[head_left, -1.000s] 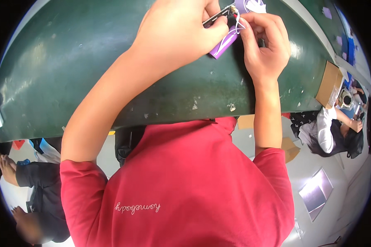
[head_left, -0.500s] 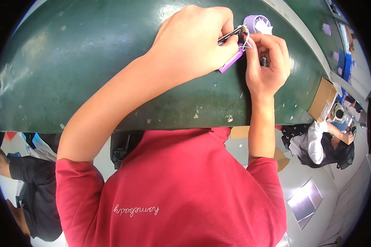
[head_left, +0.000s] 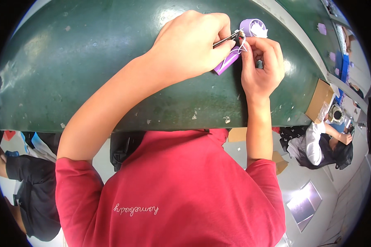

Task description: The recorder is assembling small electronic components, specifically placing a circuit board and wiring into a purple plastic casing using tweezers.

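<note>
the left hand (head_left: 189, 45) is closed around slim metal tweezers (head_left: 226, 39), tips aimed at the head of a small purple handheld fan (head_left: 239, 47); this grip appears to steady fine work at the fan's round grille. the fan lies on the green counter (head_left: 90, 74), near its far edge. the right hand (head_left: 261, 68) pinches a thin white cord (head_left: 242, 44) at the fan, apparently to brace it. an open cardboard box (head_left: 320, 101) sits at the counter's right end; its contents cannot be made out.
</note>
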Motion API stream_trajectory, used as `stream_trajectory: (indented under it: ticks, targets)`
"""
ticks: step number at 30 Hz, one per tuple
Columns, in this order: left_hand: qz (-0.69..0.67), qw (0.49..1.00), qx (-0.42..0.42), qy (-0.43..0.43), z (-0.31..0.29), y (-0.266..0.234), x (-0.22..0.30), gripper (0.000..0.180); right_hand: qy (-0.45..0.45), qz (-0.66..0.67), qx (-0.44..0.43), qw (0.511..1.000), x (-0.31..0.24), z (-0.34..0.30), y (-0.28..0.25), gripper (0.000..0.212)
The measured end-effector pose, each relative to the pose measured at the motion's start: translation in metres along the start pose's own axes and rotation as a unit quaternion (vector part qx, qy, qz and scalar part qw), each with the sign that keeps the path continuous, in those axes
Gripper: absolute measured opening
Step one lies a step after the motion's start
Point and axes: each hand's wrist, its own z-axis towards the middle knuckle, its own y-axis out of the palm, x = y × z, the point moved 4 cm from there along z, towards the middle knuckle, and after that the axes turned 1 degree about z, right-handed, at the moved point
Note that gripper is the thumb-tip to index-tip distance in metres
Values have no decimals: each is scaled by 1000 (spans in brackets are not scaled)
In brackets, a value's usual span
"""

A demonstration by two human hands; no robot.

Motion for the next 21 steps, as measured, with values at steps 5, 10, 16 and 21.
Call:
stream_trajectory:
  ticks: [5,10,16,21]
  targets:
    - [9,1000,10,1,1,0,1,22,0,0,-2,1000,0,1,-1,15]
    - [3,1000,22,3,1,-2,4,25,2,-6,-9,1000,-1,3,-3,16]
    - [-20,999,29,-11,-1,0,4,22,25,-11,-16,999,-4,2,-4,17]
    - [-9,997,-20,-72,-3,-2,7,29,42,0,-16,999,-3,-2,-4,18]
